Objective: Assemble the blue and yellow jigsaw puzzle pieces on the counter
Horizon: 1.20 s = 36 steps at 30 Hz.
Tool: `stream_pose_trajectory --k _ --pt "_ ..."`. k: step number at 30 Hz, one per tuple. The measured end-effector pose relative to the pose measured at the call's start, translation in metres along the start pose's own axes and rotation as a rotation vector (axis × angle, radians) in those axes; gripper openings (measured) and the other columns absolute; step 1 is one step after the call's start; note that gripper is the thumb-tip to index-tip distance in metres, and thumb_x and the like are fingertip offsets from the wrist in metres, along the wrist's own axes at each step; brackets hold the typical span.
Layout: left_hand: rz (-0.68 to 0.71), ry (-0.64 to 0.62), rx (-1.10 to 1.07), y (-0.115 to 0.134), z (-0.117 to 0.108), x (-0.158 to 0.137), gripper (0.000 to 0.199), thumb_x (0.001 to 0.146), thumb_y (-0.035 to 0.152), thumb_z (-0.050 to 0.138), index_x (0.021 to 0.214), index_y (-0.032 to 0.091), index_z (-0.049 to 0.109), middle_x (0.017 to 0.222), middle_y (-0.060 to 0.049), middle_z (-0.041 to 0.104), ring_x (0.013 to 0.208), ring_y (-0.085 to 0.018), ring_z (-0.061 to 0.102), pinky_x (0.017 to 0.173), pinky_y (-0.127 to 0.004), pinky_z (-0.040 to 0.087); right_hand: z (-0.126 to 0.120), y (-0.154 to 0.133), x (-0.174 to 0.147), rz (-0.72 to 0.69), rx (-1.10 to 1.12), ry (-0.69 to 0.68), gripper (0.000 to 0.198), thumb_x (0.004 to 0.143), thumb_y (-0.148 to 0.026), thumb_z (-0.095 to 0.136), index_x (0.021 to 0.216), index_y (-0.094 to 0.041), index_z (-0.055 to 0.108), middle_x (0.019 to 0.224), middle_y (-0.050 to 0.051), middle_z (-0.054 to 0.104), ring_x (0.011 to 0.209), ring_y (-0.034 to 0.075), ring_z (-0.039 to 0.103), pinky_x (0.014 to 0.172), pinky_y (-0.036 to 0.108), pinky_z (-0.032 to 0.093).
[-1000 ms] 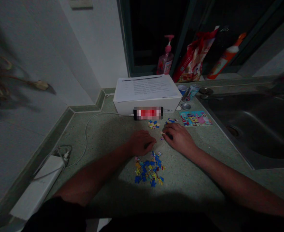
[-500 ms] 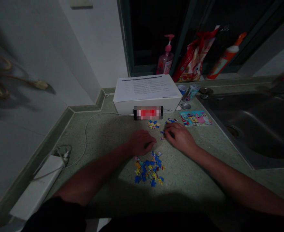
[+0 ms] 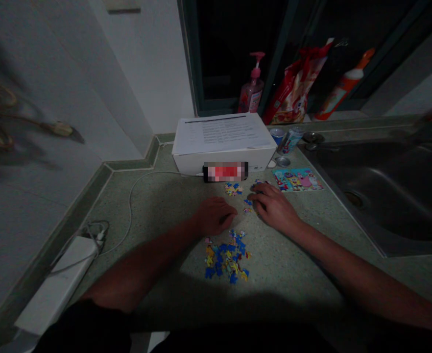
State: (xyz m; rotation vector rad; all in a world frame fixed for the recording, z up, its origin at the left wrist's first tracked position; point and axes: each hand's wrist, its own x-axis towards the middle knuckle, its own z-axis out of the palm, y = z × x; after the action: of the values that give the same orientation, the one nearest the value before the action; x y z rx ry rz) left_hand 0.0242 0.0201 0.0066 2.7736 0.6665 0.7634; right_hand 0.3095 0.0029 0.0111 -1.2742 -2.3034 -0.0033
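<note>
Fingers of your right hand are parted, with the thumb and index finger apart and nothing visible between them. They reach over the far side of the table, the tips beside a small group of puzzle pieces that they partly hide; you cannot tell here whether they touch it. Two loose pieces lie one behind the other, just left of your right thumb and index finger.

Your left hand rests with its fingers curled in and the thumb close to them; whether anything is held inside cannot be told. It sits between two other lots of pieces: the main pile, blue and yellow, spread out nearer your body, and a compact cluster farther away, in front of the phone.

That phone stands on its long edge at the front of a white box, with a cable running from its left end toward a power strip. Beyond your right hand, a colourful picture card lies flat near the sink. Just behind it is a can, beside the box.
</note>
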Motion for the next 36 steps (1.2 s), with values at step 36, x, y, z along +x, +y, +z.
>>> stream_pose_trajectory --k 36 --pt "-0.145 0.027 0.047 -0.003 0.002 0.002 0.008 0.105 0.020 0.064 0.106 0.022 0.071 0.093 -0.004 0.080 0.089 -0.023 0.073 0.090 -0.041 0.061 0.017 -0.006 0.038 0.089 -0.002 -0.041 0.029 0.108 -0.028 0.058 0.122 -0.022 0.083 0.122 0.018 0.077 0.114 0.038 0.073 0.100 0.060 0.060"
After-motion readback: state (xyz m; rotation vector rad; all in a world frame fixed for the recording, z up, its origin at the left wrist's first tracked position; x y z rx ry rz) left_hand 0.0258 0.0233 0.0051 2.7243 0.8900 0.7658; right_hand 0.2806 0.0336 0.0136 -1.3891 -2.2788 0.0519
